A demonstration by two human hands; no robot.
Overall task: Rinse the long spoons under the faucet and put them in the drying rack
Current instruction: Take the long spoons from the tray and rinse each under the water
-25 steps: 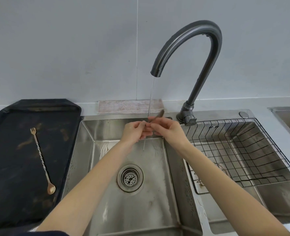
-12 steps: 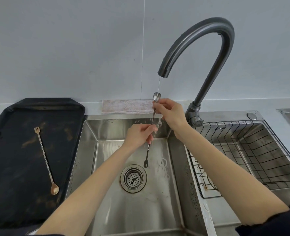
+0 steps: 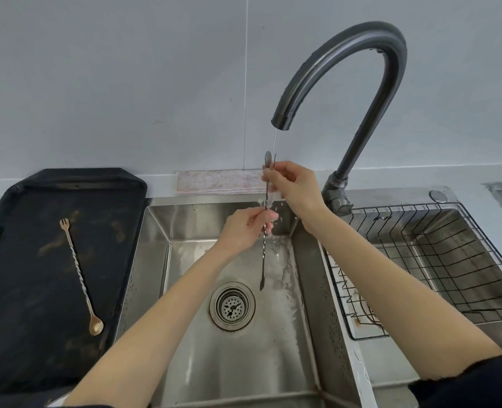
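Note:
A silver long spoon [image 3: 263,254] with a twisted stem hangs upright under the thin stream from the dark curved faucet [image 3: 341,69]. My right hand [image 3: 295,185] pinches it just below the bowl, which points up. My left hand [image 3: 248,228] grips the stem at its middle, and the forked end hangs over the sink [image 3: 235,348]. A second long spoon [image 3: 80,275], gold-coloured, lies on the black tray [image 3: 23,290] at the left, fork end far, bowl near. The wire drying rack [image 3: 438,260] sits in the right basin with no spoons visible in it.
The drain strainer [image 3: 232,306] is in the middle of the sink floor. A pinkish folded cloth [image 3: 217,181] lies against the wall behind the sink. A round button [image 3: 438,196] sits on the sink ledge right of the faucet base.
The silver spoon was turned from nearly level to upright under the stream. My right hand rose to the bowl end and my left hand slid down the stem.

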